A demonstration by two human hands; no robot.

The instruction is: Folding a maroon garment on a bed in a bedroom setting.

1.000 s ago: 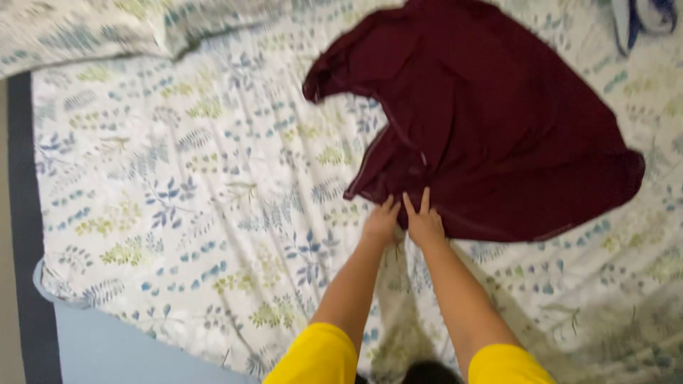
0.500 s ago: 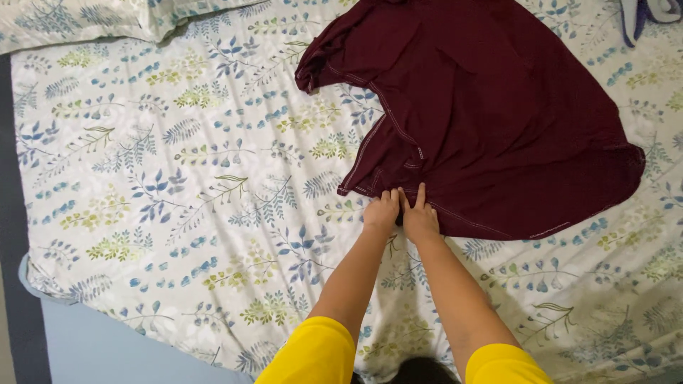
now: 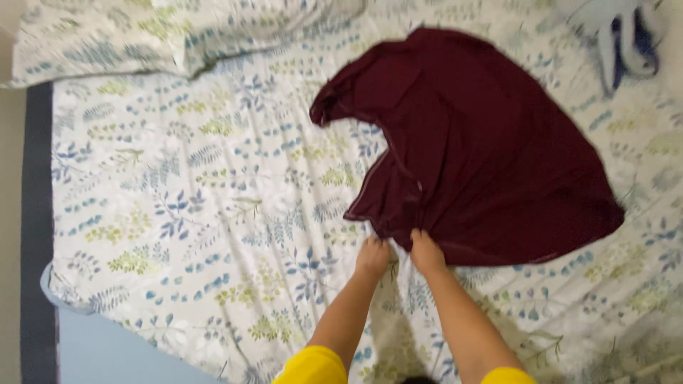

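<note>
1. Maroon garment (image 3: pixel 484 156): I see it spread on the leaf-print bedsheet (image 3: pixel 178 213).
2. Left hand (image 3: pixel 373 256): pinching the garment's near edge.
3. Right hand (image 3: pixel 425 252): clamped on that edge, just beside the left.
4. Pillow (image 3: pixel 142 35): beyond the garment.

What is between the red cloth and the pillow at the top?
Only bare leafy bedsheet lies between the dark red cloth and the pillow, as the head view shows.

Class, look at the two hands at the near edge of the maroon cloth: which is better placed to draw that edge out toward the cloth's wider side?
Probably the right hand: it rests on the maroon cloth toward its wider spread. The left hand is at the hem's corner.
</note>
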